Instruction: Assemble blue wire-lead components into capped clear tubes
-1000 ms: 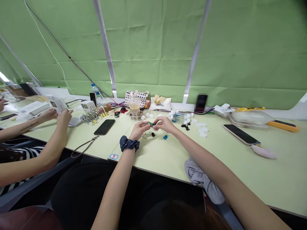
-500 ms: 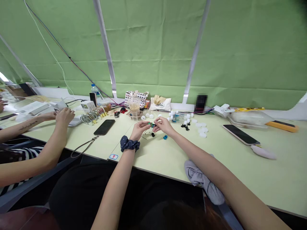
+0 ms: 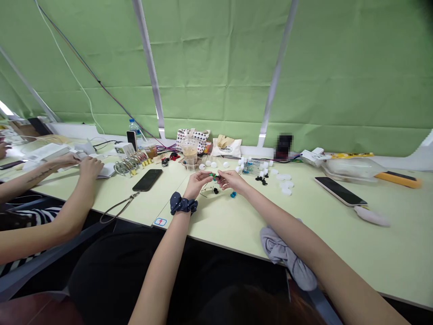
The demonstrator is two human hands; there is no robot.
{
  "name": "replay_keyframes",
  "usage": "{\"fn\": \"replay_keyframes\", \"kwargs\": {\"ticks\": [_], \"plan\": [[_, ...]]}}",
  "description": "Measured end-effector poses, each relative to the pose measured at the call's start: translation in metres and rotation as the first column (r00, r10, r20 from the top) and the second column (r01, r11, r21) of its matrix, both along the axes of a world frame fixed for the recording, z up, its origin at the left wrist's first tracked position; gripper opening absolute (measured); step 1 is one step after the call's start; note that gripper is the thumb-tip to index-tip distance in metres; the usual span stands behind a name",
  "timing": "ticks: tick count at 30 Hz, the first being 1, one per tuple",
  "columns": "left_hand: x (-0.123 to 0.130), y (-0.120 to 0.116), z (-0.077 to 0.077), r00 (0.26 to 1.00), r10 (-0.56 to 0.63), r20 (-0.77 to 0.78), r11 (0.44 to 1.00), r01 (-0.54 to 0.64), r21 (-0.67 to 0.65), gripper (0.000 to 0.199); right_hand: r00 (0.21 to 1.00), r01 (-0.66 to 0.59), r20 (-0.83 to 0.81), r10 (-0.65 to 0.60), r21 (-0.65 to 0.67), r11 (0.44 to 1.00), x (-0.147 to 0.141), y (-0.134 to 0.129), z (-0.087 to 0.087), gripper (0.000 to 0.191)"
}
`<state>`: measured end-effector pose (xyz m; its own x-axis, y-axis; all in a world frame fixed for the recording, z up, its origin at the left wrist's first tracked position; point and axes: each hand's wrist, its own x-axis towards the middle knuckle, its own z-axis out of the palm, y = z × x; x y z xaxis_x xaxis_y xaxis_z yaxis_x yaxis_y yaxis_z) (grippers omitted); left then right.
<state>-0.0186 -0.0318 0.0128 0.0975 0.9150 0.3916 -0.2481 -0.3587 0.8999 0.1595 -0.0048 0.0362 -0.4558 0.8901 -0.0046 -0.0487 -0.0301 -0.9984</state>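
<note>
Between my fingertips, above the middle of the table, is a small green part (image 3: 212,175). My left hand (image 3: 197,183) pinches it from the left. My right hand (image 3: 231,180) closes on a small black piece (image 3: 218,177) that meets the green part; their exact kind is too small to make out. Below my hands lie a black knob-like piece (image 3: 215,191) and a blue piece (image 3: 233,194). White round caps (image 3: 213,165) sit just behind. Several black pieces (image 3: 261,180) and flat white discs (image 3: 286,184) lie to the right.
A phone (image 3: 148,180) with a strap lies left, another phone (image 3: 340,190) right. A drink cup (image 3: 189,151) and pouches stand behind. A grey cloth (image 3: 287,257) hangs at the front edge under my right forearm. A co-worker's hands (image 3: 88,166) handle white items at left.
My right hand has turned and dropped slightly, with its fingers still at the black piece. My left hand stays nearly in place. The co-worker's hands have shifted slightly at the left.
</note>
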Motion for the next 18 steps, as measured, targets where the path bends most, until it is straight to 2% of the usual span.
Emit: {"fn": "replay_keyframes", "kwargs": {"ticks": [6,11,18], "plan": [[0.002,-0.0013,0.0013,0.999,0.034,-0.042,0.999,-0.034,-0.015,0.035,0.994,0.102,-0.029,-0.102,-0.031,0.994,-0.0021,-0.001,-0.0017,0.02],[0.0002,0.0016,-0.0019,0.993,0.113,-0.02,0.993,-0.113,-0.022,0.038,0.998,0.039,-0.042,-0.038,0.02,0.999,0.0014,-0.0036,-0.0011,0.023],[0.0019,-0.0007,0.0012,0.997,0.072,-0.041,0.997,-0.072,-0.006,0.038,0.998,0.04,-0.045,-0.042,-0.043,0.998,-0.0003,-0.0025,-0.0021,0.025]]}}
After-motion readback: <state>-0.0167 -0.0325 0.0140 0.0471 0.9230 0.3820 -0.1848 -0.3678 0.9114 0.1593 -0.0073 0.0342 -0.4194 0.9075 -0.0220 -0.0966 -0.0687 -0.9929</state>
